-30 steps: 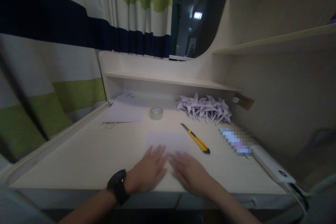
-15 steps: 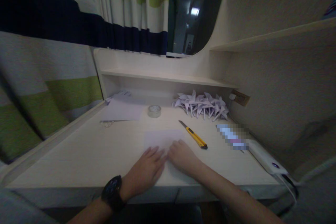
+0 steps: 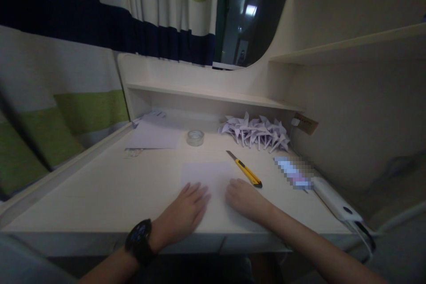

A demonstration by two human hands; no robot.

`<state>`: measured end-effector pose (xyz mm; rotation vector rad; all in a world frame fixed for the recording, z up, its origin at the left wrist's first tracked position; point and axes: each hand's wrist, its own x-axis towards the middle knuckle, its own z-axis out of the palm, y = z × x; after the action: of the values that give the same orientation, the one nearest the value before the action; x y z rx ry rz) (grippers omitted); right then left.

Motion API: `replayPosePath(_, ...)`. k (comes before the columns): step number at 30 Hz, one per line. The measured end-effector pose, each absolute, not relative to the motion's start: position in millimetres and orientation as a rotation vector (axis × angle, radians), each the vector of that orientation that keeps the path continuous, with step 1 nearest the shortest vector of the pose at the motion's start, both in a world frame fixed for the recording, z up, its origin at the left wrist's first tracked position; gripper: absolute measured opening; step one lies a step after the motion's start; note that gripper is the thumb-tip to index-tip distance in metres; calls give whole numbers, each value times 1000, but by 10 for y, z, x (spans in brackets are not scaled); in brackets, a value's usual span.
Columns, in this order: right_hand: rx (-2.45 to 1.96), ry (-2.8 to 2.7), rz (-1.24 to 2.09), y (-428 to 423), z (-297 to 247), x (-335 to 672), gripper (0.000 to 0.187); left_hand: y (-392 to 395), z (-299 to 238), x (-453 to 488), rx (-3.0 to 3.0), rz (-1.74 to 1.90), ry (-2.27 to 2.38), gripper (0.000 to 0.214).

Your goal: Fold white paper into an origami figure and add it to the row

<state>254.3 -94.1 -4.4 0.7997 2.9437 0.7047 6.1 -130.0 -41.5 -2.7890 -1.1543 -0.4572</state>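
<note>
A sheet of white paper [image 3: 209,172] lies flat on the desk before me, its near part covered by my hands. My left hand [image 3: 189,204] rests palm down on the paper's lower left, fingers stretched out, with a black watch [image 3: 140,237] on the wrist. On the paper's right side, my right hand [image 3: 246,199] presses down with its fingers curled in, and I see nothing held in it. Just beyond that hand lies a yellow utility knife [image 3: 245,170], blade out and pointing away to the left. The two hands are apart.
A tape roll [image 3: 195,138] sits behind the sheet. Stacked paper [image 3: 155,133] is at the back left. Several paper pinwheels [image 3: 256,132] are piled at the back right. A blurred-out phone-like item [image 3: 293,173] and a white power strip [image 3: 336,199] lie along the right wall.
My right hand has slid to the right across the paper, away from my left hand. The left hand stays almost where it was. The view has shifted slightly.
</note>
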Motion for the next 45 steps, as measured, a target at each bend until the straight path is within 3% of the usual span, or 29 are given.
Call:
replayPosePath(14,991,2835,693,-889,78,3085,14,-1268,-456,1,-2811,-484,-1113,40)
replayPosePath(20,1186,3105,290,-1156,-19,2777,18,-1257,-431,10,-2793,-510,-1076,40)
replayPosePath(22,1210,3219,164,-1275,-89,2675,34,-1263,-411,27,-2791,-547,-1040,39)
replayPosePath(26,1309,3271,53,-1376,-178,2617,34,-1253,-339,73,-2831,-609,-966,31)
replayPosePath(35,1350,3277,48,-1358,-194,2616,33,-914,-122,256,-2974,-636,-1233,16)
replayPosePath(45,1353,3260,33,-1361,-195,2611,33,-901,-194,259,-2890,-542,-1373,13)
